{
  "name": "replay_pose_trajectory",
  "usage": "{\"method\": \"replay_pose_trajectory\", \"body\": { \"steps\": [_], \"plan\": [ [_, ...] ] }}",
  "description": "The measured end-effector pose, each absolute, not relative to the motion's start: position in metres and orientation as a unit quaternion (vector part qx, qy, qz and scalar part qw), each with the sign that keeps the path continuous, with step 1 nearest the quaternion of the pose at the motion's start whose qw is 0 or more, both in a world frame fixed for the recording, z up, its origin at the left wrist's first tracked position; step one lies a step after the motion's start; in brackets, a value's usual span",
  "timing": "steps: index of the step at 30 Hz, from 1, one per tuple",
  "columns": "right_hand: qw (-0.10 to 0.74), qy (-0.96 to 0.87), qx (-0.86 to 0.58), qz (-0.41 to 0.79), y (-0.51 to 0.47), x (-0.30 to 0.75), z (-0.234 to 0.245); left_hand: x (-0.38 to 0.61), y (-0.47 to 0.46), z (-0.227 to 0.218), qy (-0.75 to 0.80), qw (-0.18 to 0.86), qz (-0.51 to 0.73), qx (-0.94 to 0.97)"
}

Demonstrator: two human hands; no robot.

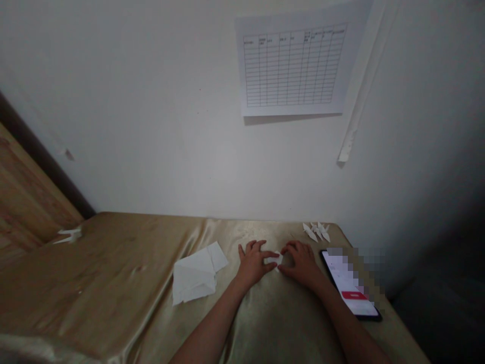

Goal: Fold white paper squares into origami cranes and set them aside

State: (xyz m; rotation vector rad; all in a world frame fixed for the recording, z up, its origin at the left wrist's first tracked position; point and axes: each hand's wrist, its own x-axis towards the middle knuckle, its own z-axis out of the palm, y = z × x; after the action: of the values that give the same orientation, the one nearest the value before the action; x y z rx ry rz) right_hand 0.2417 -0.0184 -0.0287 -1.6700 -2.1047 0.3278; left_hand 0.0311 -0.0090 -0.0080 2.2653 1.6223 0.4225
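Between my two hands, low over the cloth, is a small piece of folded white paper. My left hand has its thumb and index finger on the paper's left side, the other fingers spread apart. From the right, the thumb and index finger of my right hand pinch the paper's other edge. Fingertips cover part of the paper, so its exact folds cannot be made out. Left of my left hand lies a loose stack of white paper sheets.
Several small folded paper cranes sit at the table's back right corner. A phone with a lit screen lies right of my right arm. White paper scraps are at the far left. The gold satin tablecloth has creases. A printed table sheet hangs on the wall.
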Motion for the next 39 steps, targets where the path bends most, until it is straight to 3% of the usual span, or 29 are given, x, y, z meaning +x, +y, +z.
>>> {"method": "replay_pose_trajectory", "body": {
  "steps": [22,31,39],
  "plan": [
    [0.217,-0.744,-0.631,0.035,-0.010,0.231,-0.036,0.029,-0.011,0.001,0.555,0.151,0.132,0.808],
    [0.233,-0.754,-0.605,0.105,-0.017,0.238,-0.031,0.033,-0.014,-0.004,0.545,0.098,0.154,0.818],
    [0.220,-0.754,-0.602,0.147,-0.024,0.241,-0.026,0.019,-0.009,-0.003,0.504,0.143,0.147,0.839]
  ]
}}
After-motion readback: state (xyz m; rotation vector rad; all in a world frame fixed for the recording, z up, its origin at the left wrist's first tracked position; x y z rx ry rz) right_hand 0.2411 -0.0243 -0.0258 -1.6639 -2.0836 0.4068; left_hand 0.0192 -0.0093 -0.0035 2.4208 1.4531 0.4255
